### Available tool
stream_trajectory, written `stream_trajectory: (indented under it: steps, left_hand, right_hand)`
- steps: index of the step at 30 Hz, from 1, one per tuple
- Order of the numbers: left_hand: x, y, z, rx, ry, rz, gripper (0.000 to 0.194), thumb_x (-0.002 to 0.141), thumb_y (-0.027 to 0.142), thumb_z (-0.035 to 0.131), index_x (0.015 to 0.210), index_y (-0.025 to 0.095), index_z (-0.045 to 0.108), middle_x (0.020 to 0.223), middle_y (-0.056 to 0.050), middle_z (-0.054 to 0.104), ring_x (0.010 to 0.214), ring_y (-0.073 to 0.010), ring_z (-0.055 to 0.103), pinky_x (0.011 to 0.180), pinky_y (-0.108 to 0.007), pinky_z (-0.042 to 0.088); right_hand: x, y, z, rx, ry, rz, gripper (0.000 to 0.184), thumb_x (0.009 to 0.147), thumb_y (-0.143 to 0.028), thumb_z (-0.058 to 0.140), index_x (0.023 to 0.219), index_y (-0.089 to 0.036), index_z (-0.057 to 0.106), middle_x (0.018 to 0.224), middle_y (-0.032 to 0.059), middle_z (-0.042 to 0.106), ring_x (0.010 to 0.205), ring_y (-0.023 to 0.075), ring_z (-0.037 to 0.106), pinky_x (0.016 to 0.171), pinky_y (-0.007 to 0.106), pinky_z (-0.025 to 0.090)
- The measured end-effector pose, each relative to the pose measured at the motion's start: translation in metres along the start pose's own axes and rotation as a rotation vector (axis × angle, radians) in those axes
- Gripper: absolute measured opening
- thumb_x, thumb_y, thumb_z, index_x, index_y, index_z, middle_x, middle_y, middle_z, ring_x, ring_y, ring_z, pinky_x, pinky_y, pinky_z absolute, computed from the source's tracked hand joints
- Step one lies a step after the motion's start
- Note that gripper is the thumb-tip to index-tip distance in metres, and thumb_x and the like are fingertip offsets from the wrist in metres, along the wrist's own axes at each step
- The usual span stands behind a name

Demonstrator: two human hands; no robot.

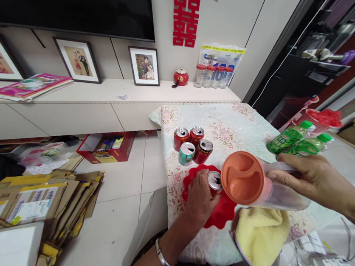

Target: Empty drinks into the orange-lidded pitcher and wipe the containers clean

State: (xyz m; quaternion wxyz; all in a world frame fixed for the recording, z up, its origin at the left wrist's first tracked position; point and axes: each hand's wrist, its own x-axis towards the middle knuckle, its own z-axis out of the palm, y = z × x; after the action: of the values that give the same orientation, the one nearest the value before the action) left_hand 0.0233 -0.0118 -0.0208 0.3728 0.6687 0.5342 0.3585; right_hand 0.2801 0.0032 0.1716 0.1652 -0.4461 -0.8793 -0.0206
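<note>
My left hand (200, 196) is wrapped round a red drink can (215, 181) with an opened top, over a red scalloped tray (220, 215). In my right hand (313, 177) is the handle of a clear plastic pitcher (275, 192) with an orange lid (243, 177). The pitcher is tilted so its lid faces the can, near its rim; whether they touch I cannot tell. Behind the tray stand a teal can (186, 153) and several red cans (204, 150), all opened. A yellow cloth (261, 236) lies at the table's near edge, below the pitcher.
A floral tablecloth (221, 119) covers the table. Green-labelled bottles (288, 137) lie at its right edge beside a pink basket (307, 116). Flattened cardboard (45, 208) and a red box (107, 151) are on the floor at left. Lidded jars (212, 77) stand on the back cabinet.
</note>
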Motion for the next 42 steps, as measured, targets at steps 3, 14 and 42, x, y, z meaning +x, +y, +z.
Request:
stream_trajectory:
  steps: [3,14,42]
  left_hand:
    - [0.0002,0.0015,-0.0008,0.001,-0.005,-0.004,0.067,0.080,0.019,0.074,0.141,0.021,0.046,0.138,-0.017,0.061,0.127,-0.0383,0.064,0.108,-0.059,0.054]
    - [-0.0001,0.0014,-0.0018,-0.005,-0.021,-0.003,0.070,0.080,0.017,0.073,0.144,0.022,0.044,0.140,-0.017,0.060,0.128,-0.0371,0.062,0.110,-0.060,0.052]
    - [-0.0003,0.0000,-0.0002,-0.001,-0.007,0.000,0.068,0.080,0.019,0.072,0.143,0.022,0.047,0.138,-0.016,0.062,0.127,-0.0373,0.064,0.108,-0.057,0.053]
  right_hand:
    - [0.0004,-0.0009,-0.0003,-0.005,-0.002,-0.009,0.056,0.107,-0.063,0.053,0.069,-0.022,0.050,0.052,-0.0083,0.039,0.041,0.0078,0.038,0.041,0.022,0.030]
    - [0.0007,-0.0002,-0.0009,0.013,0.005,-0.003,0.057,0.107,-0.064,0.054,0.069,-0.021,0.054,0.051,-0.0077,0.041,0.041,0.0081,0.038,0.040,0.022,0.030]
    - [0.0015,0.0007,0.0002,0.007,-0.007,0.010,0.056,0.105,-0.065,0.055,0.070,-0.022,0.055,0.050,-0.0076,0.040,0.041,0.0086,0.038,0.041,0.022,0.030]
